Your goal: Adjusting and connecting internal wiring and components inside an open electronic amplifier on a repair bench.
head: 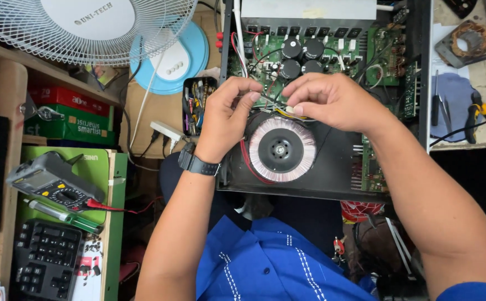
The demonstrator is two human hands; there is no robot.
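**Both hands pinching wires above the ring transformer**

Nearest the camera, blue short-sleeved shirt (276, 262) w/ white stitching is filling the bottom edge. Just beyond it, open black metal amplifier chassis (332, 184) is lying flat, w/ round pink-and-white wound ring transformer (281, 149) sitting in its front half. Over that ring, left hand (227, 120), black watch on wrist, is pinching thin wires (279, 106) btwn thumb and fingertips; right hand (332, 100) is gripping the same bundle, fingers curled shut, knuckles nearly touching the left's. Behind the hands, green circuit board (265, 61) w/ four black cylinder capacitors (301, 56) is showing. Off to the left, grey multimeter (53, 181) is resting on a green box; far left, white fan grille (87, 28) is overhanging the shelf.
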